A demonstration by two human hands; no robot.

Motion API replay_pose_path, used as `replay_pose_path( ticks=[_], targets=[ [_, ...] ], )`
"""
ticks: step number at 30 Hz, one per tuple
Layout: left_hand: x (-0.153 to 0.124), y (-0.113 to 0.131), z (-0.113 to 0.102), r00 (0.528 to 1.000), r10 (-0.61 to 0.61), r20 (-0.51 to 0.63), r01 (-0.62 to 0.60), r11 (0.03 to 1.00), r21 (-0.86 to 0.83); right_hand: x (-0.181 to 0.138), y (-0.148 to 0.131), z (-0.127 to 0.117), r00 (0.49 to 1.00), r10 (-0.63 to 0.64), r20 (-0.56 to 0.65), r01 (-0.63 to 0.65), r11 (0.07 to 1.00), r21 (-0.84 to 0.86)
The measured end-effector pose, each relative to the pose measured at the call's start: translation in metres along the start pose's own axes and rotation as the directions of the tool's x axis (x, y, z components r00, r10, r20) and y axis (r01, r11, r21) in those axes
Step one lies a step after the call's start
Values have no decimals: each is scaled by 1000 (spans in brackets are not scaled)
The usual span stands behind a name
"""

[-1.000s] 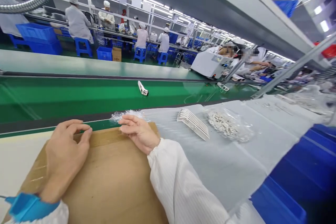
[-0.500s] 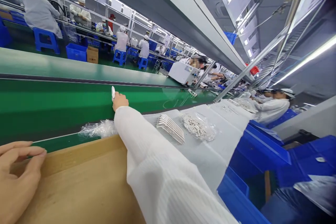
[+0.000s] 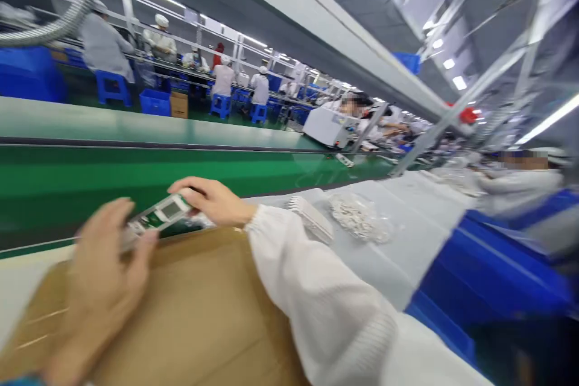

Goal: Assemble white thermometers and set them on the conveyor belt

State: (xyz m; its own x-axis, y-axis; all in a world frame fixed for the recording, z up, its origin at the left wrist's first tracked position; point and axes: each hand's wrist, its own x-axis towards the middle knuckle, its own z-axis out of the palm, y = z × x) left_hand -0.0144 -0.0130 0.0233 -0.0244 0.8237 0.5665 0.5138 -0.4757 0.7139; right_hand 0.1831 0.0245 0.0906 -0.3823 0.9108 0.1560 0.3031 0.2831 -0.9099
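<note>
A long white and green part (image 3: 156, 218), like a small remote body with a circuit board showing, is held over the far edge of the brown cardboard sheet (image 3: 190, 313). My right hand (image 3: 210, 199) grips its right end with closed fingers. My left hand (image 3: 102, 271) is blurred by motion and its fingers close on the left end. A stack of white ribbed parts (image 3: 312, 220) and a clear bag of small white pieces (image 3: 359, 220) lie on the grey sheet to the right.
A green conveyor belt (image 3: 90, 178) runs just beyond the cardboard. Blue bins (image 3: 493, 277) sit at the right. A white machine (image 3: 325, 126) stands farther along the line. Other people in white coats work at the far benches and a co-worker sits at the right.
My right hand has drawn back from the belt, bringing the white part with it to the cardboard's edge. My left hand has come up and taken its other end. The view has swung left.
</note>
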Motion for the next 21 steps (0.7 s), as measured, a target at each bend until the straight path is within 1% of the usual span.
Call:
replay_pose_path(
  ticks=[1,2,3,4,5,6,7,9,10,12,15,17,19,21],
  targets=[
    [-1,8,-1,996,-18,88,18,1000,0,-12,-1,4,1000,-28,-7,29,999,36],
    [-4,14,0,967,-94,237,102,995,-23,-24,0,7,997,-54,-49,56,998,35],
    [-7,19,1,903,-167,396,201,978,-46,-33,4,8,993,-66,-102,69,997,26],
    [-10,22,3,836,-203,510,276,958,-71,-41,9,8,989,-53,-134,55,998,9],
    [-12,24,5,801,-202,563,314,943,-108,-47,16,7,985,-39,-170,34,999,-34],
    [-14,25,7,803,-198,562,320,939,-126,-53,22,6,973,-47,-224,26,995,-96],
    [-16,25,8,819,-215,532,312,945,-99,-57,27,6,957,-75,-281,31,987,-159],
    [-17,24,9,852,-217,477,267,963,-39,-64,31,6,941,-169,-294,78,951,-299],
    [-17,24,8,860,-206,467,242,970,-16,-66,31,7,938,-222,-266,110,920,-377],
    [-17,24,5,861,-168,480,197,980,-9,-68,28,11,936,-305,-178,159,815,-558],
    [-14,24,1,857,-148,494,164,986,11,-66,25,20,911,-396,-117,156,592,-791],
    [-12,22,-2,858,-160,488,155,987,50,-63,25,24,884,-457,-100,158,492,-856],
    [-10,20,-3,864,-161,477,140,987,80,-60,27,26,860,-503,-85,175,448,-877],
    [-10,18,-4,870,-157,467,122,987,104,-58,29,28,847,-526,-77,185,426,-886]
  ],
)
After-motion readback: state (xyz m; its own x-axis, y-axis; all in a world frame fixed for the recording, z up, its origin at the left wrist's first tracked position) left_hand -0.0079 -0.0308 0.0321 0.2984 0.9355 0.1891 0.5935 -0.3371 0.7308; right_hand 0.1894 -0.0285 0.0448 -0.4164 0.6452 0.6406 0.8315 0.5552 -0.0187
